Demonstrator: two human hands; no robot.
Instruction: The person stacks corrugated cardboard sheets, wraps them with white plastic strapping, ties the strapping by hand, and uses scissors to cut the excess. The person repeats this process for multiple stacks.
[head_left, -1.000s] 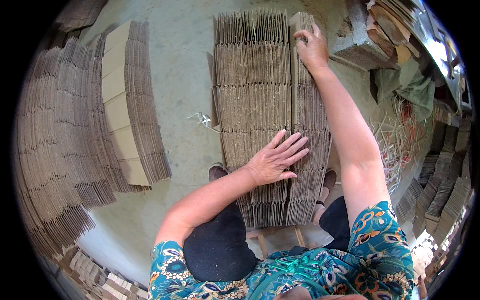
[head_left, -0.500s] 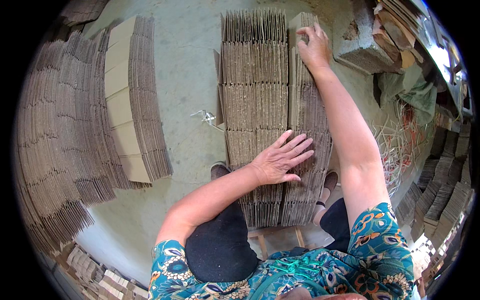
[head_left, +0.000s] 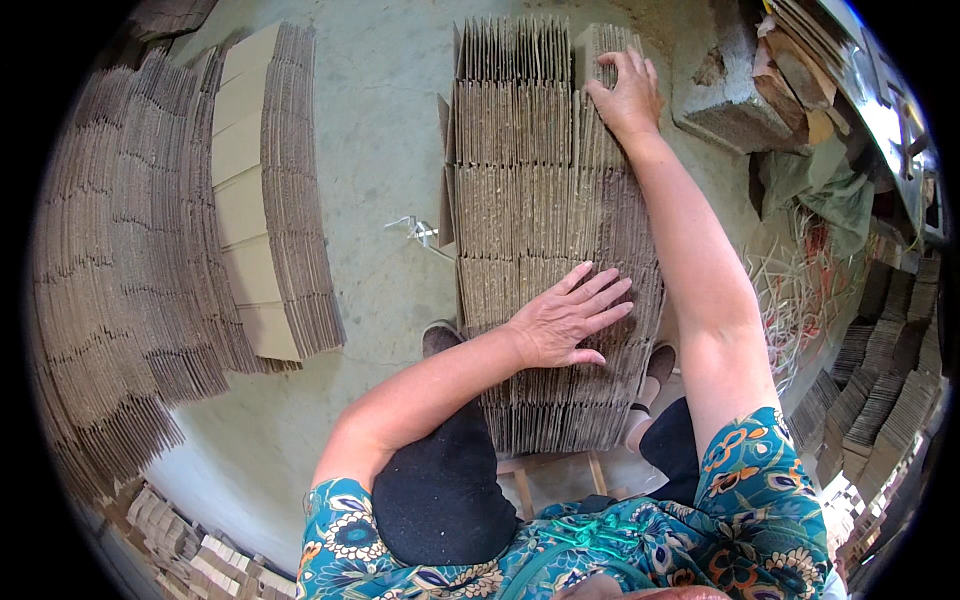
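Between my legs stands a long block of brown corrugated cardboard dividers point(head_left: 512, 210), packed on edge in rows. A narrower right-hand row of cardboard dividers point(head_left: 612, 220) lies against it. My left hand point(head_left: 562, 322) rests flat across the top near the block's near part, palm down with the fingers spread. At the far end of the right-hand row, my right hand point(head_left: 630, 102) curls its thumb and fingers over the cardboard. The undersides of its fingertips are partly hidden. A flat cardboard piece point(head_left: 445, 180) sticks out along the block's left side.
More dividers point(head_left: 130, 240) stand in a large stack at the left, beside a row with pale flat faces point(head_left: 240, 170). White strapping scraps point(head_left: 415, 232) lie on the floor; a tangle of straps point(head_left: 805, 285) is at the right. A concrete block point(head_left: 725, 100) stands at the far right.
The right-hand row and main block have come together, narrowing the gap between them at the far end. My right hand has shifted slightly; my left hand stays nearly in place.
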